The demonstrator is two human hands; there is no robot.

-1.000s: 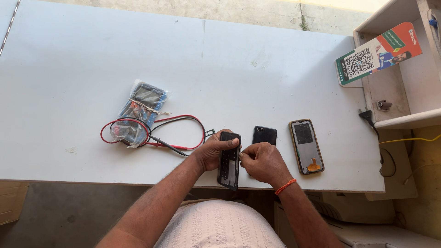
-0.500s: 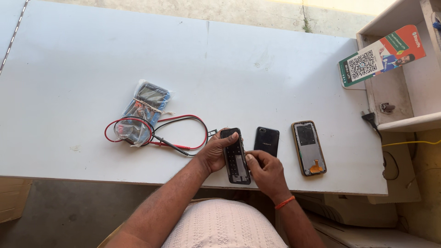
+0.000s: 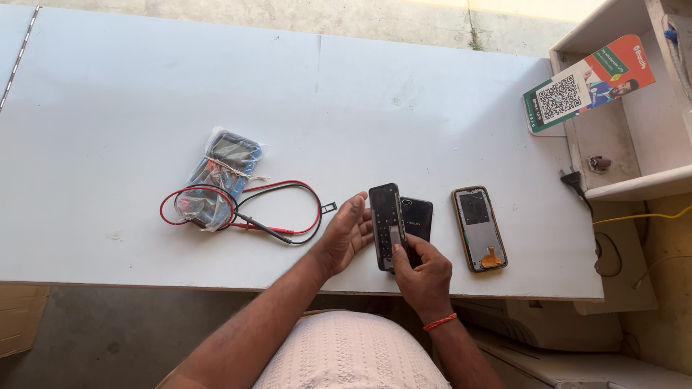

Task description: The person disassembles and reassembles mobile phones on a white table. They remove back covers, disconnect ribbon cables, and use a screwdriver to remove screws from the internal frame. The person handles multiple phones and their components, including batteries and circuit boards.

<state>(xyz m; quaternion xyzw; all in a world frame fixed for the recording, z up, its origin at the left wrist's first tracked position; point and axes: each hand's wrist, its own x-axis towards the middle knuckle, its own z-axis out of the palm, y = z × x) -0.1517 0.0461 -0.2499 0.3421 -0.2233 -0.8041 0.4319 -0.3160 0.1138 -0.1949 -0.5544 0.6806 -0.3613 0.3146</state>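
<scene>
At the bottom centre of the frame, two hands meet at the near edge of the white table (image 3: pixel 144 86). The right hand (image 3: pixel 425 274) has its fingers curled around the lower end of one opened phone (image 3: pixel 386 225), a dark body with its inner parts facing up, held just above the table edge. The left hand (image 3: pixel 346 234) lies beside it with fingers stretched out and loosely spread, the fingertips touching the phone's left side; it grips nothing. An orange band sits on the right wrist.

Three phone pieces can be counted in all. Besides the held one, one black back cover (image 3: pixel 418 217) lies flat just behind and to the right of it, partly under the held phone, and one screen frame (image 3: pixel 478 227) with a tan rim and an orange flex strip lies further right, apart from the cover.

Left of centre, one clear plastic bag (image 3: pixel 220 176) holds one blue multimeter. One red lead and one black lead (image 3: pixel 277 209) loop out from it toward the left hand, and one small dark tray piece (image 3: pixel 329 208) lies just past the loop.

At the upper right, a white shelf unit (image 3: pixel 620 144) carries one printed card (image 3: pixel 587 83) leaning over its edge; one small metal fitting sits on the shelf below it.
</scene>
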